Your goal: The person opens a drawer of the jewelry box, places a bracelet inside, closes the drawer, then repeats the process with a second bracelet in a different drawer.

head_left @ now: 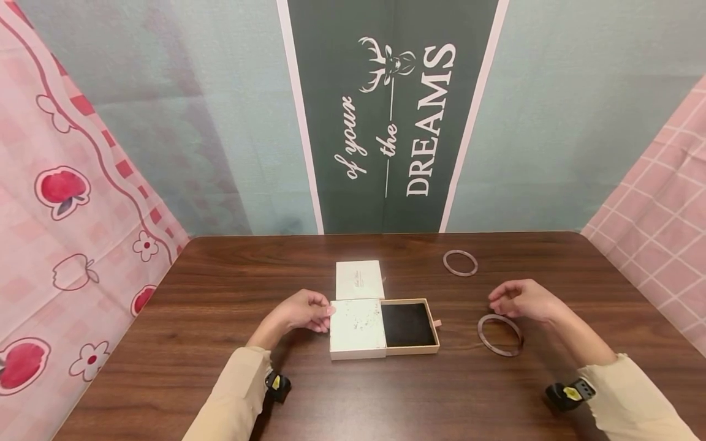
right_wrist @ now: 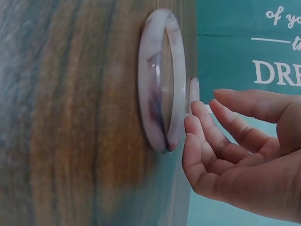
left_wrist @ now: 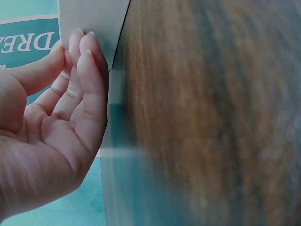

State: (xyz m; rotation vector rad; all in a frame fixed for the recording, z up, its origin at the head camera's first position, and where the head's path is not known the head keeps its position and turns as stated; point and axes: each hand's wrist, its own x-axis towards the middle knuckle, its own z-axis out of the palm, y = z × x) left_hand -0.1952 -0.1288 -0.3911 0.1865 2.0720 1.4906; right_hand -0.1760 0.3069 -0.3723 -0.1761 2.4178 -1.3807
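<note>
The left hand rests its thumb and lightly bent fingers against the left end of the white box, on the desk. The box top bears scattered specks and a tiny mark too small to read. Its drawer, lined in black and edged in tan, sticks out to the right, with a pink tab at the end. Behind the box lies a white square with small printed lines that cannot be read.

The right hand, thumb apart from loosely bent fingers and holding nothing, is just beside the near bangle, pale with dark purplish streaks. The far bangle lies flat behind it.

On the dark banner, sideways white lettering reads "of your", "the" and "DREAMS", with a deer head among the words.
</note>
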